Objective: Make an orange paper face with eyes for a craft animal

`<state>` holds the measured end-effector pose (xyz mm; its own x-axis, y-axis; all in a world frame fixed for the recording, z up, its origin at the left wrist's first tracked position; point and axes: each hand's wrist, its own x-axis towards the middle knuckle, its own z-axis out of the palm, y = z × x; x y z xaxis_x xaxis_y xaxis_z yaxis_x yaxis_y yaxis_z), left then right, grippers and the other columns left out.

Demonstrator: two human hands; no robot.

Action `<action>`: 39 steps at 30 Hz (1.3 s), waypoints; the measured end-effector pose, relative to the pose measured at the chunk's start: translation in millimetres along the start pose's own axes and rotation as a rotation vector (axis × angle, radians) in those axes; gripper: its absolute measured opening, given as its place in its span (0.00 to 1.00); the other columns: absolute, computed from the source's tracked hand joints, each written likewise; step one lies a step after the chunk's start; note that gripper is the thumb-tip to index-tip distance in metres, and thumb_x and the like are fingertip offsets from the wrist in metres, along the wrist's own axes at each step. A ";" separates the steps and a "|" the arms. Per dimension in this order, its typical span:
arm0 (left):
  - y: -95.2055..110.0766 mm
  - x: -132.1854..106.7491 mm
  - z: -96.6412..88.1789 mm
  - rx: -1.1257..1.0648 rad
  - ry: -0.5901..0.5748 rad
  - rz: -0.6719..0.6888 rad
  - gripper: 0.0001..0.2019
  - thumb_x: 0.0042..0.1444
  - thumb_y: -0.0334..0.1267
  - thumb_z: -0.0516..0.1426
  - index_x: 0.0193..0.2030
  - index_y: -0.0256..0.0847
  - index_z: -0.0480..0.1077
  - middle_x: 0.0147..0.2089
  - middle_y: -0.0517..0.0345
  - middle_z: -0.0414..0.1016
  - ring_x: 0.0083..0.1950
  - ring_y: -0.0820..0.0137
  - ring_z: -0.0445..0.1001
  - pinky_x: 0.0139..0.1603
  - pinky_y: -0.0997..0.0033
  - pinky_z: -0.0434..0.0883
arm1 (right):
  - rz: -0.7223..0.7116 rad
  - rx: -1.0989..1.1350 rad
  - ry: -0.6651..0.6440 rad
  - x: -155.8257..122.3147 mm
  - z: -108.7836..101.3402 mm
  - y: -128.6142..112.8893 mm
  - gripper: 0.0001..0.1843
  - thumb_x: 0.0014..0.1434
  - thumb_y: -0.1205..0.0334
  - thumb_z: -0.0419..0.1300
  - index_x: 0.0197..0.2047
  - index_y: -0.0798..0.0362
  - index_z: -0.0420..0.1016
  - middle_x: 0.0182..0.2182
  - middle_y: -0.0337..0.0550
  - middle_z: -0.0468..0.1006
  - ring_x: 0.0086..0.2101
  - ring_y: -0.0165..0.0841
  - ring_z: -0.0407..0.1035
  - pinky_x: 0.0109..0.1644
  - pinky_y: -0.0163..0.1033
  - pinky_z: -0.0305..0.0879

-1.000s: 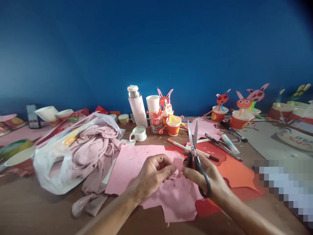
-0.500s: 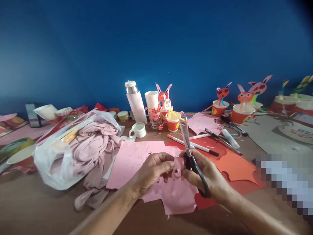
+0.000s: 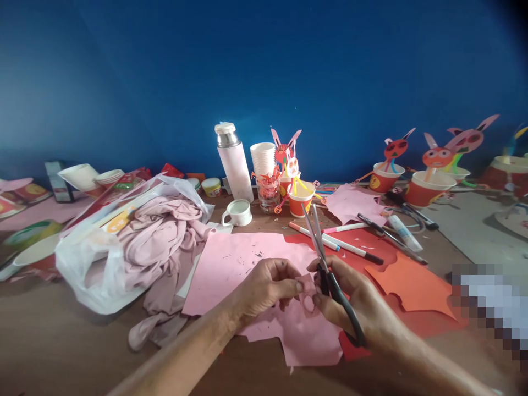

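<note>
A small pink paper piece [image 3: 308, 301] with a round shape in it is pinched between the fingertips of my left hand [image 3: 272, 286]. My right hand [image 3: 350, 291] is wrapped around black-handled scissors [image 3: 325, 269], whose blades point up and away, slightly apart. The thumb of that hand also touches the right side of the paper piece. Beneath both hands lie pink paper sheets [image 3: 231, 269] with cut edges and dark scraps on them. Red paper [image 3: 355, 247] and an orange sheet [image 3: 412, 286] lie to the right.
A plastic bag [image 3: 94, 275] with pink cloth [image 3: 152, 242] lies at left. Behind stand a thermos [image 3: 234, 170], a white mug [image 3: 239, 213], stacked paper cups [image 3: 263, 158] and paper cups with rabbit figures [image 3: 303, 201]. Markers [image 3: 355, 250] and a glue tube [image 3: 404, 234] lie at right.
The view has shifted, so most things sit a little differently in it. The paper piece is turned slightly, its round shape now more plainly visible. Both hands keep their hold.
</note>
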<state>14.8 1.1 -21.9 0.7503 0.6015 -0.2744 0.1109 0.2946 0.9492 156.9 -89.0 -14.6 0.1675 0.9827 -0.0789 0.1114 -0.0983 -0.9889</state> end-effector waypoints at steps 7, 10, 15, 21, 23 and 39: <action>3.4 -5.8 -1.0 0.063 -0.040 -0.104 0.05 0.39 0.30 0.57 0.25 0.36 0.65 0.20 0.63 0.66 0.20 0.78 0.61 0.22 0.77 0.57 | 0.003 0.046 -0.008 -0.5 -0.7 1.8 0.16 0.41 0.67 0.58 0.37 0.51 0.63 0.22 0.33 0.67 0.23 0.28 0.63 0.26 0.32 0.62; 5.6 -9.2 -1.0 0.203 -0.150 -0.150 0.04 0.38 0.30 0.55 0.25 0.37 0.65 0.21 0.62 0.67 0.20 0.77 0.61 0.22 0.76 0.57 | 0.000 0.050 -0.001 -2.1 -0.1 1.3 0.16 0.41 0.68 0.58 0.37 0.50 0.62 0.22 0.33 0.66 0.23 0.28 0.62 0.26 0.33 0.62; 8.2 -12.4 1.2 0.279 -0.261 -0.122 0.03 0.43 0.33 0.55 0.25 0.36 0.66 0.23 0.62 0.64 0.24 0.77 0.61 0.25 0.77 0.58 | -0.077 -0.044 -0.034 -5.0 -0.7 0.2 0.16 0.42 0.69 0.57 0.37 0.51 0.63 0.24 0.35 0.68 0.25 0.29 0.63 0.27 0.33 0.62; 6.5 -10.6 1.6 0.242 -0.221 -0.098 0.05 0.43 0.34 0.58 0.24 0.35 0.67 0.22 0.61 0.66 0.22 0.77 0.61 0.24 0.76 0.59 | -0.149 -0.122 -0.019 -4.9 -0.1 6.9 0.14 0.46 0.65 0.57 0.39 0.50 0.62 0.24 0.35 0.68 0.25 0.29 0.63 0.28 0.34 0.63; 6.4 -8.6 1.1 0.181 -0.125 -0.055 0.07 0.43 0.36 0.60 0.23 0.35 0.67 0.20 0.62 0.66 0.21 0.78 0.60 0.22 0.77 0.57 | -0.215 -0.160 0.068 -4.6 -2.6 9.4 0.13 0.49 0.62 0.57 0.40 0.50 0.63 0.26 0.37 0.68 0.28 0.31 0.65 0.31 0.35 0.64; 28.0 -13.6 -4.5 -0.314 0.322 0.254 0.11 0.39 0.38 0.62 0.22 0.34 0.65 0.20 0.60 0.69 0.17 0.80 0.63 0.20 0.77 0.61 | -0.062 -0.222 -0.123 -11.6 -2.0 6.9 0.23 0.46 0.39 0.58 0.40 0.44 0.72 0.27 0.41 0.73 0.30 0.38 0.69 0.34 0.40 0.65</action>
<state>4.7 4.5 7.7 0.4839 0.8667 -0.1215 -0.2874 0.2885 0.9133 157.6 -101.4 -20.2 0.0348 0.9983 -0.0471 0.3326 -0.0561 -0.9414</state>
